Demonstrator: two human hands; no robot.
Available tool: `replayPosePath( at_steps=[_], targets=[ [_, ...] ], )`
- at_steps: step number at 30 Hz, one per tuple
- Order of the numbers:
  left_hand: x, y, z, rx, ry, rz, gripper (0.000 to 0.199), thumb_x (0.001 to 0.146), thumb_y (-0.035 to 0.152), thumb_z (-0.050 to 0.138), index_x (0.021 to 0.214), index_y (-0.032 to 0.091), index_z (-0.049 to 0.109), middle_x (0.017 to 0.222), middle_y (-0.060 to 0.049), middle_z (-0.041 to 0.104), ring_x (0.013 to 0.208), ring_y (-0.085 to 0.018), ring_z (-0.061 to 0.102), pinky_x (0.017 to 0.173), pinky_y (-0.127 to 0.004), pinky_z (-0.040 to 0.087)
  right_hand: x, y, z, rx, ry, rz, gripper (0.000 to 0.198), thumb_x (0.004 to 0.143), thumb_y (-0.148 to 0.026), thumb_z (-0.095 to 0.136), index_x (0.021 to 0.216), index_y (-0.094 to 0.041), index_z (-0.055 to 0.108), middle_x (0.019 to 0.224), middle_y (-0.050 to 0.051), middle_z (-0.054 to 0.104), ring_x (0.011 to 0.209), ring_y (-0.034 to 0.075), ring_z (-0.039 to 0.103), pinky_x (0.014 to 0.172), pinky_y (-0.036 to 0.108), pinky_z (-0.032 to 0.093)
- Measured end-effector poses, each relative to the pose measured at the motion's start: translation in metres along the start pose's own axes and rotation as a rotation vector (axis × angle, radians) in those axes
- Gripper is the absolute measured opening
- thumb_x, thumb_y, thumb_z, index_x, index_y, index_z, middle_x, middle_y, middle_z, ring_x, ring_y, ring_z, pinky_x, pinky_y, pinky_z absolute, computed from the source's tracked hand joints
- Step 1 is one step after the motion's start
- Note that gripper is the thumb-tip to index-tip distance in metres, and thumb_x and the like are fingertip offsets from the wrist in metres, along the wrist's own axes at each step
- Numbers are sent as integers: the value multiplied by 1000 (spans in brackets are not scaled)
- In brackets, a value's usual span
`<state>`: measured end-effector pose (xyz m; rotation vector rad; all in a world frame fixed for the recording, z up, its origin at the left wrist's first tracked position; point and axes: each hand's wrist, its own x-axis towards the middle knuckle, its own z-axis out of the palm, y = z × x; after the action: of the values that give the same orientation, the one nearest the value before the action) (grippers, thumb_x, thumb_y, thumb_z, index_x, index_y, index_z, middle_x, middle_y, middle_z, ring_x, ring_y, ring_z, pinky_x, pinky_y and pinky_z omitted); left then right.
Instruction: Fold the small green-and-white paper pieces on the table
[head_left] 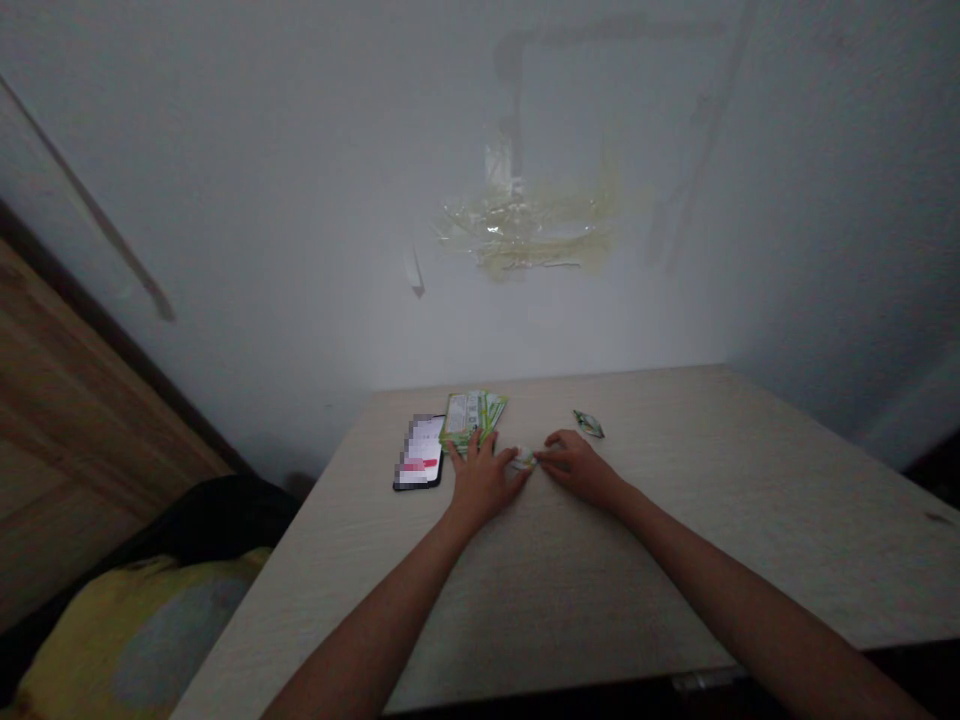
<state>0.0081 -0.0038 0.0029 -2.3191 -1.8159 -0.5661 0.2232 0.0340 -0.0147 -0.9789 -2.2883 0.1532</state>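
A small piece of folded paper [522,458], white with green, lies on the table between my two hands. The thumb and index finger of my left hand [484,480] hold it down, while the other fingers spread towards a stack of green and white printed cards or leaflets [469,412] and touch or overlap its near edge. On the paper's right edge, my right hand [581,468] closes its fingertips in a pinch. Beyond the right hand sits a small folded green piece [589,424], apart from both hands. The fingers partly cover the paper, so its exact shape is hidden.
A phone [420,455] with a lit screen lies left of the stack. The pale wooden table [585,600] meets a wall [300,200] with tape remnants. Left of the table are a yellow and grey cloth item [150,630] and a wooden panel [67,400].
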Motion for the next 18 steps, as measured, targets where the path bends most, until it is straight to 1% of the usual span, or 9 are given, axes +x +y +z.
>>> replayPosePath(
  at_steps=[6,11,18],
  targets=[
    [2,-1,0,-15,17,23,41,84,61,50,115,39,66,143,-5,48,140,-35,26,108,-71,0,0,-4,-3,56,-15,11,21,86,-25,62,103,-24,75,107,12,59,103,23,55,93,39,46],
    [3,-1,2,-17,48,11,41,84,62,50,112,38,69,142,-6,49,139,-38,27,108,-72,-1,0,-6,-3,72,-5,34,20,86,-24,62,102,-25,75,107,11,59,103,23,56,93,39,46],
    [3,0,5,-17,78,11,39,82,59,56,111,37,69,139,-7,51,138,-38,28,107,-72,-1,1,-9,-3,136,22,-9,16,84,-22,65,96,-24,76,107,10,60,104,21,56,94,37,46]
  ],
)
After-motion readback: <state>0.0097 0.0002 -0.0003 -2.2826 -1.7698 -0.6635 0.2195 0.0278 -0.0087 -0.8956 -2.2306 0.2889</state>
